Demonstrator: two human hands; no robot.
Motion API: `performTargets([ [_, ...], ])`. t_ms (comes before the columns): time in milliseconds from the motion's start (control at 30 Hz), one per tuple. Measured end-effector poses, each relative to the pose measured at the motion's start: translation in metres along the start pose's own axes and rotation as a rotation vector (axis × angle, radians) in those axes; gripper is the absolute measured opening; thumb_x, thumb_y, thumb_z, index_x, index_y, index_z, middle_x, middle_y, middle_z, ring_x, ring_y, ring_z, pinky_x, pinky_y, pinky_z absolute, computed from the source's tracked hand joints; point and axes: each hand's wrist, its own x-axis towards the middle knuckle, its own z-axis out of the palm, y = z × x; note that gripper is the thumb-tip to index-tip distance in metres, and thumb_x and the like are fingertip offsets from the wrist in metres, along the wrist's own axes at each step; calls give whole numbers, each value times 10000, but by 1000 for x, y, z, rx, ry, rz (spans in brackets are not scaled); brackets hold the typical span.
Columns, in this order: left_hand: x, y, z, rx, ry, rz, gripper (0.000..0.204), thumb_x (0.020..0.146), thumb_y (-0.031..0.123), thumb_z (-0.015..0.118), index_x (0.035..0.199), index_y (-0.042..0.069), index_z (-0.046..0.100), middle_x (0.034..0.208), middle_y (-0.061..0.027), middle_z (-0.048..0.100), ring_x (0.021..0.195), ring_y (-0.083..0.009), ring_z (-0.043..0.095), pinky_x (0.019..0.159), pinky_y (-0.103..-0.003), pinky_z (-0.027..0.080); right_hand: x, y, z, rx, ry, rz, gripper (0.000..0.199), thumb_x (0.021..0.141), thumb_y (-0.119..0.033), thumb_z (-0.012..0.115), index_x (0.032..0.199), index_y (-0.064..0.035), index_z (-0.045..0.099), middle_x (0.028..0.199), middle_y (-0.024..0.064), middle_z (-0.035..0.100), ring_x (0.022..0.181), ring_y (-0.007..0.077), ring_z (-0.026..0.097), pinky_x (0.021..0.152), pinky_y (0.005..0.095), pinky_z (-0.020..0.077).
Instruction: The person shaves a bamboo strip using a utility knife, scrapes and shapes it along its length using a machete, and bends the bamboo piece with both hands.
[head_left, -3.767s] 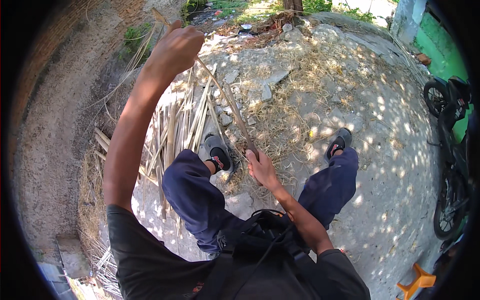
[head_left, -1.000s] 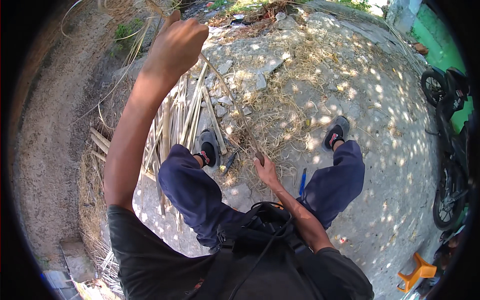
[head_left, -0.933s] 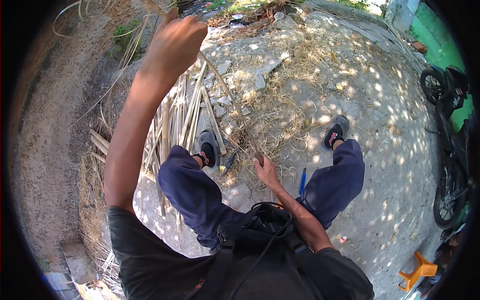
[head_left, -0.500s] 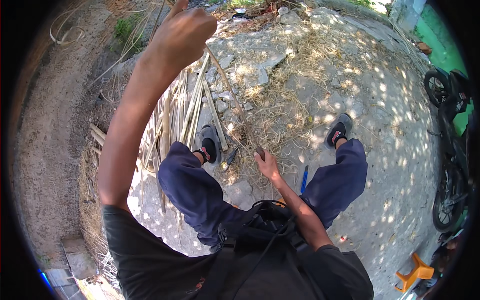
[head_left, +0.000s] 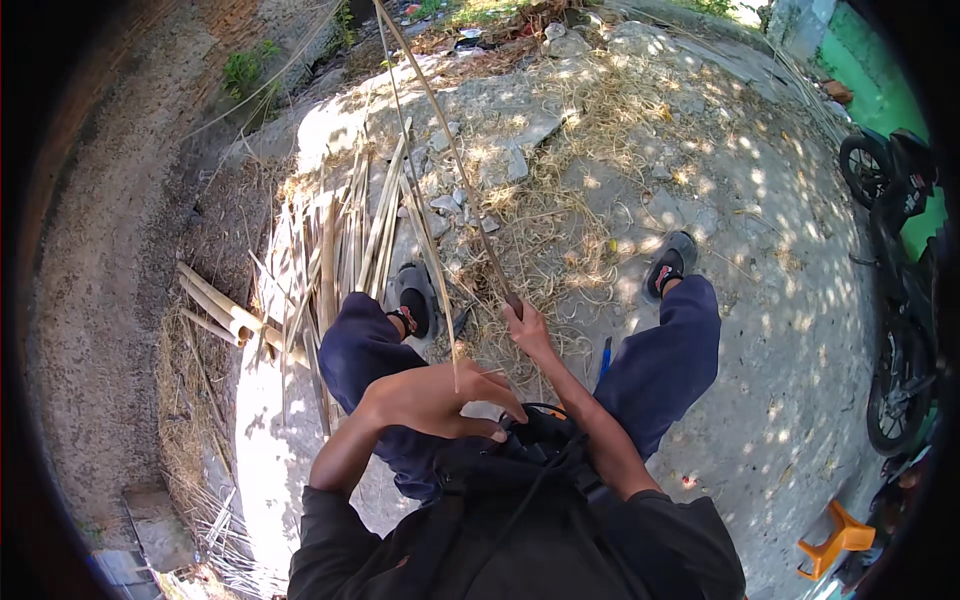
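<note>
My right hand [head_left: 530,335] is closed around the thicker, dark brown end of a long thin bamboo strip [head_left: 462,170], which runs up and away to the top edge. A second, narrower pale strip [head_left: 430,250] slants down to my left hand [head_left: 425,400], its tip lying across the back of that hand. The left hand's thumb and fingers are spread apart, close to the black bag [head_left: 525,435] at my waist. Whether its fingertips touch the bag, I cannot tell. A blue slim tool [head_left: 606,357] lies on the ground between my feet, beside my right leg.
Pale split bamboo [head_left: 345,245] lies in a heap beyond my left foot, with thicker bamboo poles [head_left: 215,305] farther left. Curled shavings [head_left: 560,215] and broken stones [head_left: 515,163] litter the ground. At the right stand a black motorcycle [head_left: 897,330] and an orange stool [head_left: 838,541].
My left hand has come down from the upper left to my waist, and its closed fingers have spread apart. My right hand keeps its grip on the bamboo strip, nearly in place.
</note>
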Motion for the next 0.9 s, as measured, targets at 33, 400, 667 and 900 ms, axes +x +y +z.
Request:
performTargets([
  [33, 0, -26, 5, -174, 36, -33, 399, 923, 250, 763, 1253, 43, 676, 1152, -125, 694, 1085, -334, 673, 937, -414, 535, 2, -4, 0, 1, 1, -8, 460, 976, -443, 657, 1153, -18, 666, 858, 240, 699, 845, 426, 702, 771, 480, 534],
  [400, 36, -217, -66, -50, 1320, -539, 842, 810, 330, 910, 1421, -56, 477, 1280, -193, 613, 1186, -288, 626, 959, -399, 551, -25, -20, 6, -107, -26, 7, 413, 973, -397, 652, 1132, -17, 676, 913, 285, 702, 863, 463, 702, 770, 482, 538],
  [667, 74, -216, -72, -765, 1185, -206, 824, 1061, 722, 214, 643, 85, 527, 518, 46, 323, 451, -70, 243, 467, -285, 178, -14, -2, -2, 119, -229, 230, 383, 922, -329, 677, 1092, 14, 676, 892, 256, 715, 844, 423, 706, 760, 467, 536],
  [900, 74, -222, -58, -677, 1219, -232, 858, 1006, 805, 162, 571, 106, 404, 486, 19, 352, 415, -91, 275, 426, -287, 186, -11, -20, 7, -181, -109, 89, 475, 852, -390, 713, 1043, 45, 692, 869, 258, 718, 832, 421, 710, 759, 489, 545],
])
